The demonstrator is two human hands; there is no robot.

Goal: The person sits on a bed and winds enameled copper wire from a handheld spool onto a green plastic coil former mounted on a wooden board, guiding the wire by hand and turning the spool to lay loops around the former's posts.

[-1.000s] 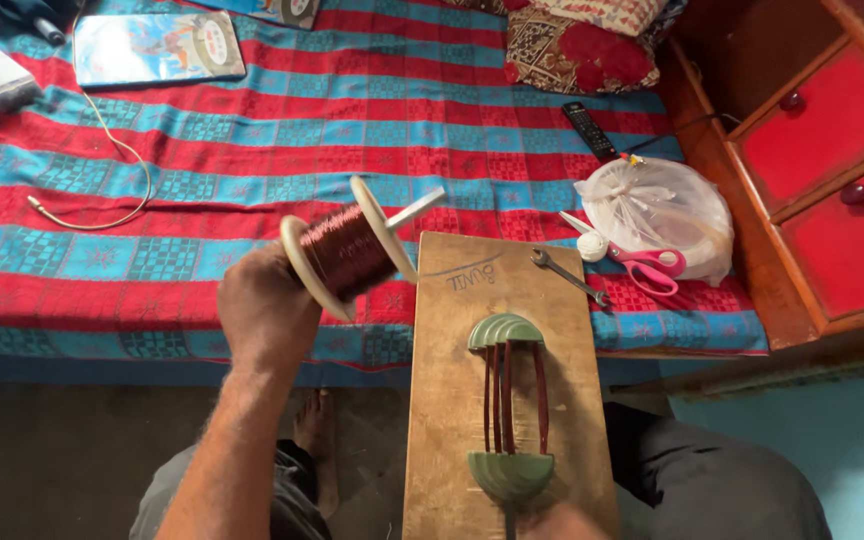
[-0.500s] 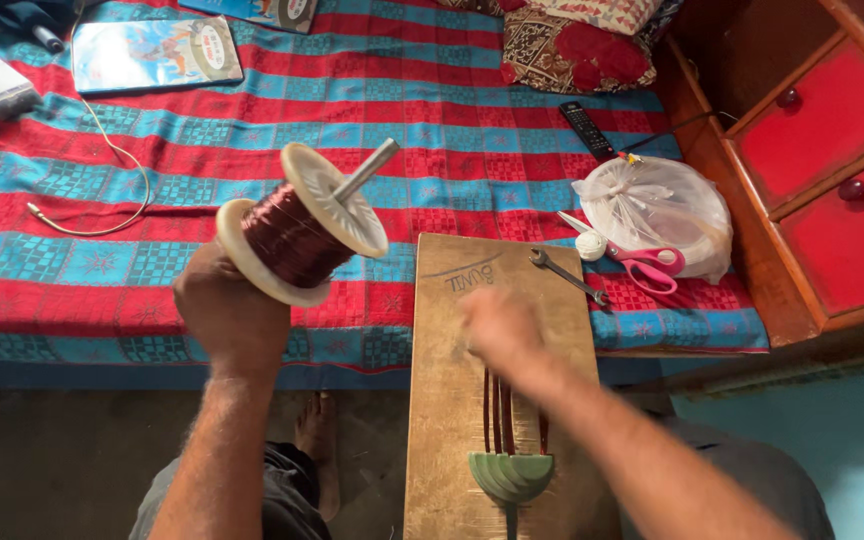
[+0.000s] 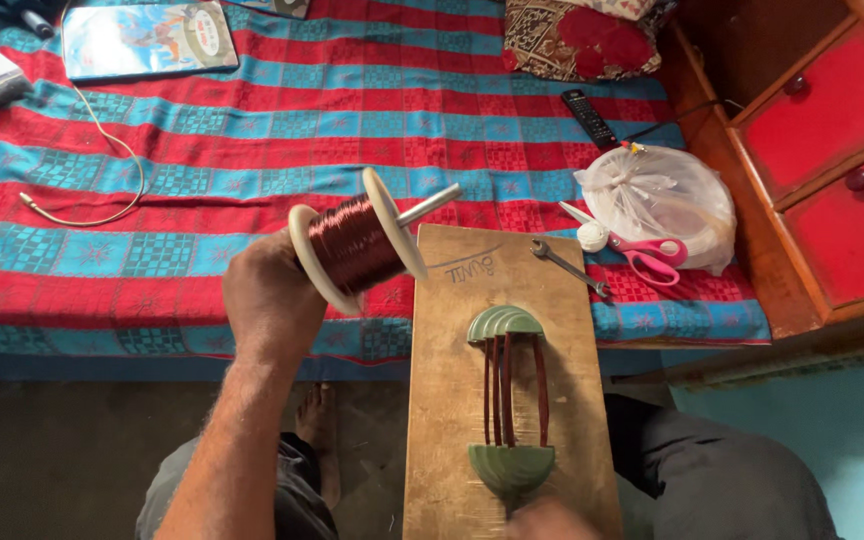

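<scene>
The spool of copper wire (image 3: 357,250) is held up in the left hand (image 3: 270,300), above the near edge of the striped red and blue bedspread (image 3: 252,150) and just to the left of the wooden board (image 3: 452,400) that rests across the person's lap. The fingers of that hand are closed around the spool's lower pale flange and the end of its axle, so the grip is firm, though the fingertips themselves are hidden behind the flange. The spool's long axis runs slantwise, from the hand at lower left up to the right, where the bare metal axle (image 3: 430,205) pokes out past the upper flange toward the top left corner of the board. On the board stand two green stepped winding formers (image 3: 505,322), one far and one near, with dark reddish wire loops (image 3: 512,390) stretched between them along the board's length. So the formers lie to the right of and below the spool, and the left hand is the nearer to the far former. The right hand (image 3: 550,520) shows only as a sliver at the bottom edge, just beside the near former; whether its fingers are spread or closed cannot be told. A spanner (image 3: 567,268), pink-handled scissors (image 3: 642,250) and a tied plastic bag (image 3: 662,195) lie beyond the board's far right corner.
</scene>
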